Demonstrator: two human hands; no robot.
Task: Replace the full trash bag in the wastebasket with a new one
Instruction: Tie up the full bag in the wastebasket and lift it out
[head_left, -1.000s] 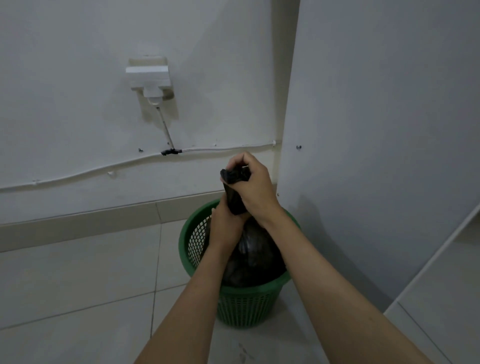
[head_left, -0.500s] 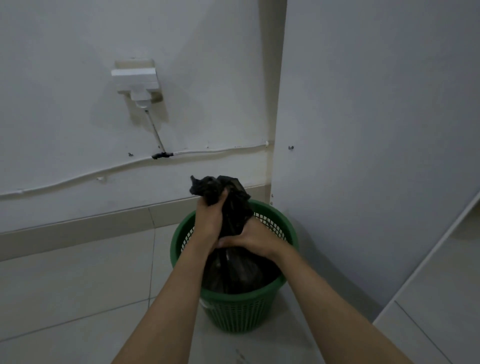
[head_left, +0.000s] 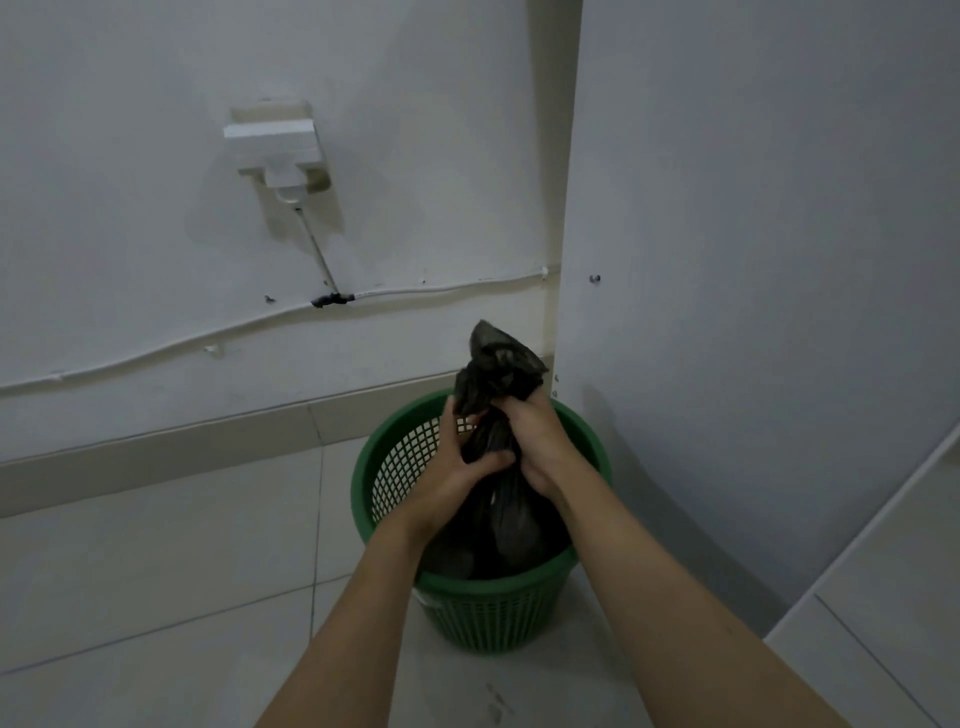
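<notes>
Bag (head_left: 496, 415) black, soft film, likely slippery, centre frame in green wastebasket (head_left: 587, 577) | your left hand (head_left: 457, 467) and right hand (head_left: 537, 441) clenched round its gathered neck | lift from there, load looks modest

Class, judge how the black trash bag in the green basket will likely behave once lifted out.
The black trash bag is probably floppy: its gathered neck crumples under both hands' grip. It bulges low in the green basket, so it likely hangs and sags. Its glossy film may be slippery.
</notes>
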